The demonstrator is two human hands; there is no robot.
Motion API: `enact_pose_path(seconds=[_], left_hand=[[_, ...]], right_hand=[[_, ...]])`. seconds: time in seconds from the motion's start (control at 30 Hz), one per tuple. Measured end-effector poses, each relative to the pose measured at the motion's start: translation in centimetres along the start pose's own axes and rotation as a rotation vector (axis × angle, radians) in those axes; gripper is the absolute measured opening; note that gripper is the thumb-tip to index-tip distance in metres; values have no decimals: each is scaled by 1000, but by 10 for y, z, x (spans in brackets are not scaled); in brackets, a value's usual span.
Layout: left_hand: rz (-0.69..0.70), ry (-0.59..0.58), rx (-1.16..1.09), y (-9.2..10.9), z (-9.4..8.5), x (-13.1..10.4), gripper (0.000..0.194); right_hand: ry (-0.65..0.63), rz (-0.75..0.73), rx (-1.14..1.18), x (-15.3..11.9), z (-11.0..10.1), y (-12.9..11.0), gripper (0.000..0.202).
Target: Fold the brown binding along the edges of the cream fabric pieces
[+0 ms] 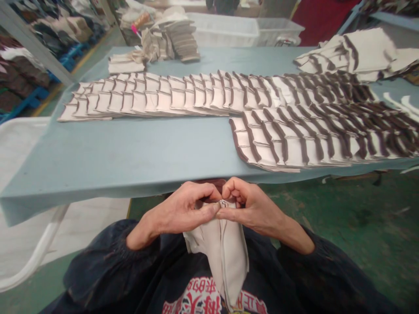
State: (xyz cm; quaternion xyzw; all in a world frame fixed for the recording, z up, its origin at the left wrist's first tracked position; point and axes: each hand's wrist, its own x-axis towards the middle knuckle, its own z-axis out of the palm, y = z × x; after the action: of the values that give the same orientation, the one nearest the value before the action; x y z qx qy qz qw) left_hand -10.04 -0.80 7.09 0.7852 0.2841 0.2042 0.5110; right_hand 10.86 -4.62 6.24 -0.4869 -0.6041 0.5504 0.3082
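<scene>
Close to my chest, just off the table's front edge, I hold a cream fabric piece point(225, 248) with a seam running down its middle. My left hand point(191, 207) pinches its top edge between thumb and fingers. Opposite it, my right hand point(247, 203) pinches the same edge, the fingertips of both hands almost meeting. A small dark mark or fold shows between the thumbs. The rest of the fabric hangs down over my dark apron, and the fingers hide part of its top edge.
Overlapping cream pieces with dark edging point(310, 139) lie in rows on the blue-covered table point(147, 152). Behind stand fabric stacks point(181, 35), a loose heap point(369, 50) and white plastic bins point(225, 30). A white rail point(49, 244) curves at lower left.
</scene>
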Motion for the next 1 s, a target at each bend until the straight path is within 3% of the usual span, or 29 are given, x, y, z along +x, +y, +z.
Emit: enact_pose_path(seconds=[0.4, 0.73, 1.0], left_hand=[[-81, -34, -39, 5, 9, 4, 22], [-130, -25, -118, 15, 9, 3, 21], [-120, -43, -111, 14, 7, 3, 26]], right_hand=[[-148, 110, 95, -13, -21, 3, 27], [-87, -6, -6, -19, -17, -1, 19], [-96, 26, 47, -18, -13, -2, 19]])
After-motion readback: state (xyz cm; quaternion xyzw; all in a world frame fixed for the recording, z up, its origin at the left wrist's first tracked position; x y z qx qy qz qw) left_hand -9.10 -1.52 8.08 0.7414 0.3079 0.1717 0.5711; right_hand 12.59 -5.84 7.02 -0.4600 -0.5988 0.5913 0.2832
